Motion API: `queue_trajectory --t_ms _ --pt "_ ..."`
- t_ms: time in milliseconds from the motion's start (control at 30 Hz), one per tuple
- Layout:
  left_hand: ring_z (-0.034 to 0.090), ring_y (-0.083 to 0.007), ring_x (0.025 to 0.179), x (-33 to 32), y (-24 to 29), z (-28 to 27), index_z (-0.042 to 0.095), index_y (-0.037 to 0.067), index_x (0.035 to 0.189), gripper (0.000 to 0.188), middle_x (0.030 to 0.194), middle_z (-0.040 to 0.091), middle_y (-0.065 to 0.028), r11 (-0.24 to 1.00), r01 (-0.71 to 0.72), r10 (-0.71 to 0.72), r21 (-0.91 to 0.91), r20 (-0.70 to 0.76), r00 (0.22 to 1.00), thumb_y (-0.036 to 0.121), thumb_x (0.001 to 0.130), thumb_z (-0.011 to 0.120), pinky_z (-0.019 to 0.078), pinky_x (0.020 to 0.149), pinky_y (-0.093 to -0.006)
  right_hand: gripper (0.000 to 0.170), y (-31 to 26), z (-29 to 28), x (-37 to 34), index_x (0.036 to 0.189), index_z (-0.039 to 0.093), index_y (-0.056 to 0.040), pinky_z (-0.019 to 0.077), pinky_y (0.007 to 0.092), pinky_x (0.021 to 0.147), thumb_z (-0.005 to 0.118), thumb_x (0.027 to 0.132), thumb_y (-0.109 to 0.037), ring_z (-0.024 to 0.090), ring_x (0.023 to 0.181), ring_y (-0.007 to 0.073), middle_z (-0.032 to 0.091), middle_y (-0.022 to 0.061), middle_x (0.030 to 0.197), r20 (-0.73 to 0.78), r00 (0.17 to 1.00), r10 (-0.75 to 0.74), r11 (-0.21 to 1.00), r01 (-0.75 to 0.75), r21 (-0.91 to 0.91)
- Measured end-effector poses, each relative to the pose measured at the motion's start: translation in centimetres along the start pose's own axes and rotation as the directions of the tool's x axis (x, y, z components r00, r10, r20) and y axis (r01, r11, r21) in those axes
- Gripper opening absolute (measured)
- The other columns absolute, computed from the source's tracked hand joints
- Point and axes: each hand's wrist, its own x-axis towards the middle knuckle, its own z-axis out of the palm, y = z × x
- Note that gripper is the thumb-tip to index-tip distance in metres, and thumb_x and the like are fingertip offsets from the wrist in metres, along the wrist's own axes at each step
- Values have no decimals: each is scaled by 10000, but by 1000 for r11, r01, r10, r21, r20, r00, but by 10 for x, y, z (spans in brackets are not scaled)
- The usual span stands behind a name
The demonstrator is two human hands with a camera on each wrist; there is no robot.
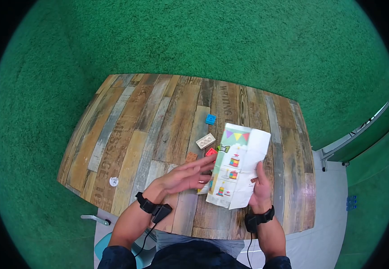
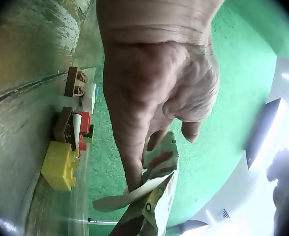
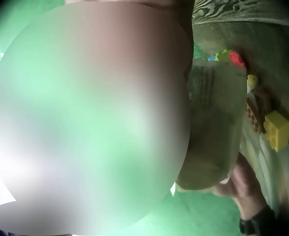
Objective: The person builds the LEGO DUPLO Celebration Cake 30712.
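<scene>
A creased paper leaflet (image 1: 237,175) with printed pictures of colored brick builds and a row of pennants is held up over the table. My right hand (image 1: 261,190) grips its right side, thumb on the printed face. From the left, my left hand (image 1: 178,177) reaches to the leaflet's left edge with fingers extended, fingertips right at the paper. Beyond that hand lie a white brick (image 1: 205,141), a red brick (image 1: 211,152) and a brown brick (image 1: 191,156). Close below it in the left wrist view sits a yellow brick (image 2: 58,166). The leaflet covers part of the brick group.
A blue brick (image 1: 210,119) lies farther back on the wood-plank table (image 1: 127,130). Toward the table's front left is a round white sticker (image 1: 113,181). Green turf-like covering (image 1: 194,36) surrounds the far side. A teal seat (image 1: 104,246) stands below the front left edge.
</scene>
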Motion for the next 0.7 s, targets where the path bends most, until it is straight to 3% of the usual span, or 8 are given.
queue_trajectory --t_ms 67,167,333,533,700 --pt "421 -251 1423 -1 -4 -2 91 112 1626 788 1653 226 -113 1000 1 0 -29 25 1000 349 1037 556 405 1129 -450 627 1 1 0 1517 368 -21 433 526 1107 418 1068 -455 520 1336 373 491 185 1499 -21 998 67 991 -69 -112" --pt "406 -241 1435 -3 -7 -3 66 115 1627 797 1649 240 -103 997 41 -37 69 -56 998 328 1039 559 401 1135 -442 634 6 3 -1 1518 343 0 423 508 1120 398 1075 -450 520 1341 355 499 199 1482 1 998 65 998 -65 -25" --pt "497 -231 1357 1 -14 0 199 95 1601 674 1529 448 -99 989 82 -69 125 -109 992 273 1050 545 454 1085 -455 629 12 11 2 1517 339 -1 423 495 1124 389 1078 -449 525 1337 344 495 194 1482 -32 991 133 988 -135 -75" --pt "516 -203 1341 8 -17 6 379 70 1512 458 1479 501 -85 985 93 -54 146 -252 966 205 1083 468 472 1082 -422 623 16 9 2 1518 338 -4 403 490 1140 388 1078 -443 505 1356 339 480 188 1497 -59 988 146 972 -154 -177" --pt "534 -200 1324 8 -18 -4 418 53 1485 427 1460 521 -89 985 81 -31 153 -305 952 199 1086 457 474 1083 -416 629 10 11 5 1539 311 -11 388 469 1148 413 1071 -419 469 1386 315 446 177 1530 -93 991 98 965 -118 -235"
